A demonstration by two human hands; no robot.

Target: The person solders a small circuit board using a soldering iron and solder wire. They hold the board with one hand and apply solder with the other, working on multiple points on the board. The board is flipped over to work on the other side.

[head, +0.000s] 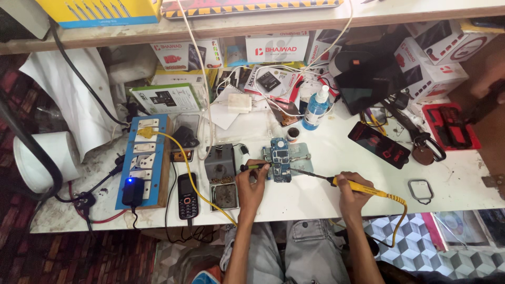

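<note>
Head view, looking down at a white workbench (326, 194). Your left hand (251, 185) is closed around a thin tool (254, 166) with a greenish grip, probably tweezers or a small screwdriver, though it is too small here to be sure. Its tip points right, touching or almost touching the left edge of a blue circuit board (280, 159). Your right hand (351, 190) is wrapped in a pencil grip around the yellow handle of a soldering iron (336, 182). The iron's dark metal shaft slants up and left, and its tip meets the lower right part of the board.

The board lies flat in a grey metal holder (301, 156), just beyond both hands, between them and slightly nearer the left one. It looks light, stiff and thin, and easily damaged: the small parts on its face would likely not bear pressing, so it is best held by its bare edges. The iron is light and rigid; hold only the yellow handle, since the metal end is presumably hot. Its yellow cord (401, 210) loops off the front edge of the bench beside your right wrist.

Nearby: a blue spray bottle (316, 109) behind the board, a black keypad phone (187, 195) and a blue switchboard (144, 158) to the left, and a grey iron stand (221, 173) just beside your left hand.
</note>
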